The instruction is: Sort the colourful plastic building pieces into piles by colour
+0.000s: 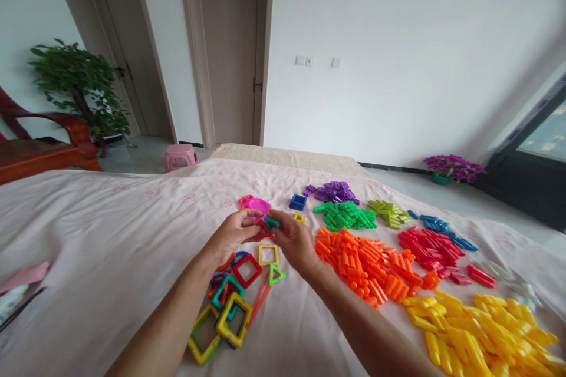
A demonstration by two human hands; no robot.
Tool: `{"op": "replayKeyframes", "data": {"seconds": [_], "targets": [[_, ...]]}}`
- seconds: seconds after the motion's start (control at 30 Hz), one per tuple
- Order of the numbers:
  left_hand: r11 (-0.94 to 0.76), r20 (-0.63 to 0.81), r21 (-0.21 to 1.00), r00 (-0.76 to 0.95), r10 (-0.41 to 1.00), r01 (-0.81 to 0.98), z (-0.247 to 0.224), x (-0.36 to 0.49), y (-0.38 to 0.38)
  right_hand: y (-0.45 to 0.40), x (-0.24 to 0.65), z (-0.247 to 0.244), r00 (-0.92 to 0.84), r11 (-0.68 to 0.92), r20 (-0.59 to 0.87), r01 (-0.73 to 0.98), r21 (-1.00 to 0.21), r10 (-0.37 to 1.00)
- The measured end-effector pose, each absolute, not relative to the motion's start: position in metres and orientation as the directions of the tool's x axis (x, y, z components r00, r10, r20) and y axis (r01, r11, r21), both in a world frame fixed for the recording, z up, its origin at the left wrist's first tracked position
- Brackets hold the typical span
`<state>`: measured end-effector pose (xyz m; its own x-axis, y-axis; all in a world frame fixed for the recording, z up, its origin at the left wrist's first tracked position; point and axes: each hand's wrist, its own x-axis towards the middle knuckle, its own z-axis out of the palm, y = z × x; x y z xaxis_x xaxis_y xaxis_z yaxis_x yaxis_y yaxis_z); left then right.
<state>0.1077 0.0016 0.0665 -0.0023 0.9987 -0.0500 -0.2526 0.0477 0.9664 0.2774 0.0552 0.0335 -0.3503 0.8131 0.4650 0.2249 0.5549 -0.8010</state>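
Observation:
Both hands meet over the middle of the cloth. My right hand (295,240) has its thumb and fingers closed on a small teal piece (272,222). My left hand (235,232) is closed in a pinch at a red piece (262,232), just left of the teal one. Beyond them lies a pink ring-shaped piece (257,206). Nearer me are a light yellow square frame (268,246), a green triangle (276,275), a red square frame (257,274) and a yellow square frame (246,334), among several other overlapping frames.
Orange pieces (358,259), yellow pieces (481,336), red pieces (431,247), green pieces (345,215) and purple pieces (336,191) lie in piles on the right. A blue square stack (298,202) sits beyond my hands. A pink item (26,277) lies far left on the cloth (110,235).

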Motion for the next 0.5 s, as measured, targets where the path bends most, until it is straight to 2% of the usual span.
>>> {"op": "replayKeyframes", "data": {"seconds": [0.13,0.3,0.4,0.5], "targets": [[0.050,-0.057,0.967,-0.020,0.998,-0.248,0.066,0.109,0.003,0.056,0.278,0.027,-0.330,0.474,0.416,0.117,-0.873,0.848],[0.010,-0.021,0.974,-0.046,0.999,-0.227,0.066,0.109,0.002,0.051,0.276,0.032,-0.337,0.177,0.228,-0.177,-0.968,0.914],[-0.019,0.002,0.981,-0.089,0.996,-0.193,0.064,0.106,0.003,0.048,0.279,0.035,-0.343,-0.007,0.077,-0.237,-0.971,0.936],[-0.031,0.008,0.985,-0.135,0.991,-0.168,0.063,0.100,0.006,0.045,0.285,0.030,-0.337,-0.109,-0.018,-0.254,-0.961,0.941]]}}
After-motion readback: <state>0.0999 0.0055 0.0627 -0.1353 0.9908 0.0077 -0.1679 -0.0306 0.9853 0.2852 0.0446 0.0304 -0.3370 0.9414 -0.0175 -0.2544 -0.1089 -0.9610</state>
